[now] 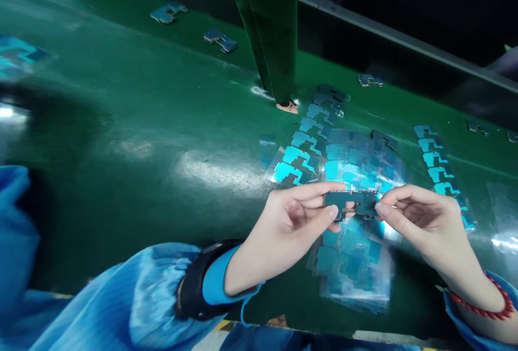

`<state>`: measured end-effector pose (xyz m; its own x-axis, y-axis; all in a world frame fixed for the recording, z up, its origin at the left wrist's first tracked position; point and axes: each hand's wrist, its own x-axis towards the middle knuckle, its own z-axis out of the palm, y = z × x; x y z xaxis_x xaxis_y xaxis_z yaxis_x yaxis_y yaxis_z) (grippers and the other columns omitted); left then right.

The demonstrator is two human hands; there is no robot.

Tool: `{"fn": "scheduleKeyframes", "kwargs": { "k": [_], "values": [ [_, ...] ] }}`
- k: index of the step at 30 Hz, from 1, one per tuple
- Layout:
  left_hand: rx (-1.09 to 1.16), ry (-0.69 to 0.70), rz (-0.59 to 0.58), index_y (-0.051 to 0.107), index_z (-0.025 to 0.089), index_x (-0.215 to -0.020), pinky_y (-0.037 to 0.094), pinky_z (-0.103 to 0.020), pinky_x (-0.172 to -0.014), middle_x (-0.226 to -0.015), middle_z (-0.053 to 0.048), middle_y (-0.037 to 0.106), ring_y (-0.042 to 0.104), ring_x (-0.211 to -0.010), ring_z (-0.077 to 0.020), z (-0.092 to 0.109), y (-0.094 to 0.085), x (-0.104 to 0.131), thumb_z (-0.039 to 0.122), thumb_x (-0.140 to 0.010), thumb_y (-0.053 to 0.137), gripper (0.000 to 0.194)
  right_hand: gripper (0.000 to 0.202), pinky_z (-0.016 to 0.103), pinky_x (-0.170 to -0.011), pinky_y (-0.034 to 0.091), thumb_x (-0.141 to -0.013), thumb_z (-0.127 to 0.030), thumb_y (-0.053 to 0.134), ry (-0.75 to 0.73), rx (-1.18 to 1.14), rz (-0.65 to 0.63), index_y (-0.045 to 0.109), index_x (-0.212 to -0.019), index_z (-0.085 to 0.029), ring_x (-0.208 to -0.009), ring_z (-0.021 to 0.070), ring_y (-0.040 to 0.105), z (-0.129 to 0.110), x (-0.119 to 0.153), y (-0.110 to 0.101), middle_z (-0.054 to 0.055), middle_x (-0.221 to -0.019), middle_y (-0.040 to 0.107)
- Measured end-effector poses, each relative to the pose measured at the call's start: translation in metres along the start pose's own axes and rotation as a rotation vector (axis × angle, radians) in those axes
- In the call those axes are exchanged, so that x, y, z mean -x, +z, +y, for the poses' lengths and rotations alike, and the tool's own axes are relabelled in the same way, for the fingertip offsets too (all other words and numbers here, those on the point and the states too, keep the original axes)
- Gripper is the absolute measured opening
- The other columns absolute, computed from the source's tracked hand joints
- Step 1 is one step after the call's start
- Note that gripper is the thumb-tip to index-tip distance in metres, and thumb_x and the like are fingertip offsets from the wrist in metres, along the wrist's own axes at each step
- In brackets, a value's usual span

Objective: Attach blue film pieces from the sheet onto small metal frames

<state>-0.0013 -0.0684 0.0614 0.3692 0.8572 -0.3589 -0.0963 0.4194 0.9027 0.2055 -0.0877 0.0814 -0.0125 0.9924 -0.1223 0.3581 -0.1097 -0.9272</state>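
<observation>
Both hands hold one small dark flat part just above the green counter. The left hand pinches the part's left end between thumb and forefinger; the right hand pinches the right end the same way, so neither hand is free. Directly below lie clear film sheets carrying rows of cyan stepped stickers, with another strip of stickers to the right. Loose dark parts rest farther back on the counter, well apart from the hands, beside a green upright post. In my judgement, good handling here calls for gripping by the edges only, keeping the part level between the fingertips, and keeping fingertips off any adhesive face. A dark wrist strap sits on the left forearm, a red bead bracelet on the right.
</observation>
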Motion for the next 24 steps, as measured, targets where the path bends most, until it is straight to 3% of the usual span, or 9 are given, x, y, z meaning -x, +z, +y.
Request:
{"fn": "scheduleKeyframes", "kwargs": {
  "k": [7, 12, 14, 16, 19, 21, 24],
  "values": [
    [-0.003, 0.013, -0.006, 0.068, 0.015, -0.111, 0.058, -0.022, -0.064, -0.068, 0.001, 0.074, 0.072, -0.064, -0.0152, -0.001, -0.001, 0.0, 0.021, -0.079, 0.067, 0.032, 0.006, 0.014, -0.052, 0.053, -0.076, -0.021, 0.075, -0.009, 0.035, 0.012, 0.07, -0.073, -0.02, -0.056, 0.0089, 0.064, -0.002, -0.003, -0.004, -0.002, -0.065, 0.068],
    [-0.025, 0.001, -0.006, 0.068, 0.016, -0.111, 0.058, -0.024, -0.065, -0.064, 0.001, 0.073, 0.073, -0.066, -0.0173, -0.001, -0.002, 0.0, 0.021, -0.079, 0.066, 0.033, 0.007, 0.019, -0.055, 0.056, -0.079, -0.021, 0.071, -0.091, 0.178, 0.1, 0.068, -0.073, -0.021, -0.056, 0.011, 0.064, -0.002, -0.002, -0.005, -0.002, -0.066, 0.068],
    [-0.024, 0.004, -0.008, 0.068, 0.016, -0.112, 0.059, -0.025, -0.064, -0.061, 0.002, 0.071, 0.073, -0.066, -0.0176, -0.002, -0.001, 0.0, 0.022, -0.08, 0.066, 0.033, 0.004, 0.026, -0.064, 0.058, -0.082, -0.019, 0.068, -0.213, 0.284, 0.18, 0.068, -0.081, -0.022, -0.067, 0.0154, 0.067, 0.002, 0.0, -0.004, 0.001, -0.076, 0.07],
    [-0.013, 0.003, -0.013, 0.067, 0.016, -0.113, 0.059, -0.025, -0.065, -0.062, 0.001, 0.072, 0.073, -0.067, -0.0177, -0.002, -0.001, 0.001, 0.023, -0.08, 0.066, 0.034, 0.017, 0.037, -0.078, 0.057, -0.084, -0.014, 0.064, -0.436, 0.42, 0.205, 0.068, -0.098, -0.023, -0.088, 0.023, 0.068, 0.006, 0.002, -0.004, 0.007, -0.096, 0.071],
    [0.01, -0.001, -0.003, 0.067, 0.015, -0.112, 0.059, -0.024, -0.063, -0.072, -0.002, 0.076, 0.072, -0.064, -0.0162, -0.002, -0.001, 0.0, 0.022, -0.079, 0.067, 0.034, 0.042, 0.05, -0.091, 0.051, -0.083, -0.01, 0.062, -0.775, 0.628, 0.088, 0.061, -0.123, -0.023, -0.113, 0.0322, 0.059, 0.011, 0.001, -0.004, 0.014, -0.127, 0.06],
    [0.036, -0.006, 0.001, 0.067, 0.014, -0.111, 0.058, -0.022, -0.062, -0.078, -0.004, 0.078, 0.071, -0.061, -0.0144, 0.0, -0.002, -0.001, 0.022, -0.078, 0.069, 0.034, 0.049, 0.051, -0.093, 0.049, -0.084, -0.009, 0.059, -0.848, 0.678, 0.046, 0.056, -0.131, -0.022, -0.118, 0.0331, 0.056, 0.013, -0.001, -0.005, 0.015, -0.135, 0.054],
    [0.107, -0.008, -0.012, 0.067, 0.013, -0.11, 0.059, -0.02, -0.063, -0.083, -0.005, 0.078, 0.071, -0.062, -0.0129, 0.003, -0.002, -0.003, 0.022, -0.078, 0.07, 0.033, 0.05, 0.047, -0.095, 0.048, -0.086, -0.006, 0.053, -0.778, 0.599, 0.072, 0.054, -0.134, -0.021, -0.12, 0.0299, 0.055, 0.015, -0.005, -0.006, 0.015, -0.135, 0.054]
  ]
}}
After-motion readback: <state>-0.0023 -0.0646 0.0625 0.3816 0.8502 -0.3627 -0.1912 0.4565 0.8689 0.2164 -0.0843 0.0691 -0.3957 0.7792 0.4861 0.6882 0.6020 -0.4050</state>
